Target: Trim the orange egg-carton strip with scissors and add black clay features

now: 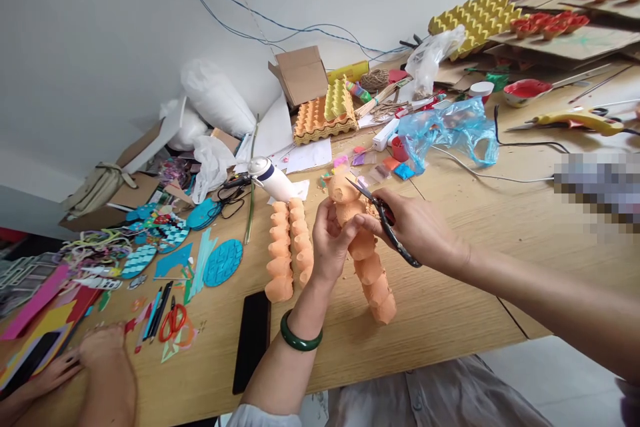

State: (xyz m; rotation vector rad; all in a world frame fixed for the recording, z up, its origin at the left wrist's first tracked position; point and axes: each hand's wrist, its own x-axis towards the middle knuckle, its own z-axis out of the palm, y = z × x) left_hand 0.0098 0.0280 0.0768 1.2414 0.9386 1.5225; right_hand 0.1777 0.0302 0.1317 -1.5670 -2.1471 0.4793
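Note:
My left hand (333, 237), with a green bangle at the wrist, grips an orange egg-carton strip (369, 268) near its upper end. The strip is a row of joined cups slanting down toward the table's front edge. My right hand (413, 223) is closed around dark-handled scissors (387, 220). Their blades point up and left, over the cup at the top of the strip; whether they touch it I cannot tell. My right thumb rests close to my left fingers. Left of my left hand, two more orange egg-carton strips (280, 250) lie side by side on the table.
A black phone (251, 340) lies left of my left forearm. Behind the strips is a white bottle (273, 179). Orange and yellow egg trays (320, 119) and a blue plastic bag (450, 130) lie farther back. Another person's hands (103, 347) rest at the lower left, near red scissors (173, 320).

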